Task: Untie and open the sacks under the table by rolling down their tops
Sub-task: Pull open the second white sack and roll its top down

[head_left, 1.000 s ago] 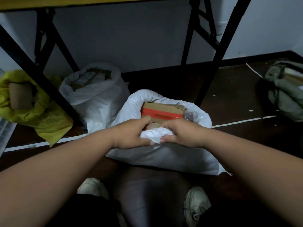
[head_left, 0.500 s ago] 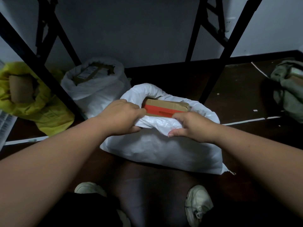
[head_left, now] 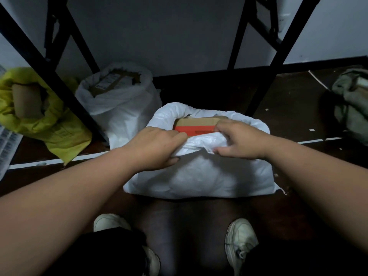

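**Rolling down a floppy sack top: grab the rim, not the body**

Going left to right on the floor under the table. By the left edge there's a yellow sack (head_left: pixel 39 120), already open, with something brown and roll-shaped poking out. Just right of it, behind a slanted black table leg (head_left: pixel 59 84), sits a white sack (head_left: pixel 119 100), top rolled down, cardboard showing inside.

The one being worked on is the front white sack (head_left: pixel 199 176), on the floor right in front of the shoes (head_left: pixel 241 242). Left hand (head_left: pixel 155 148) and right hand (head_left: pixel 239 142) both have their fingers curled and clamped on the near rim, bunching it. The fabric looks thin, soft and crinkly, probably a bit slick, so I'd say the rolled edge is the only good place to grip. A cardboard box (head_left: pixel 197 126) with a red stripe fills the mouth, so the load looks stiff and bulky; it could snag the rim as it rolls.

Another table leg (head_left: pixel 264 72) stands just behind. A greenish sack (head_left: pixel 352 104) sits well apart near the right edge.
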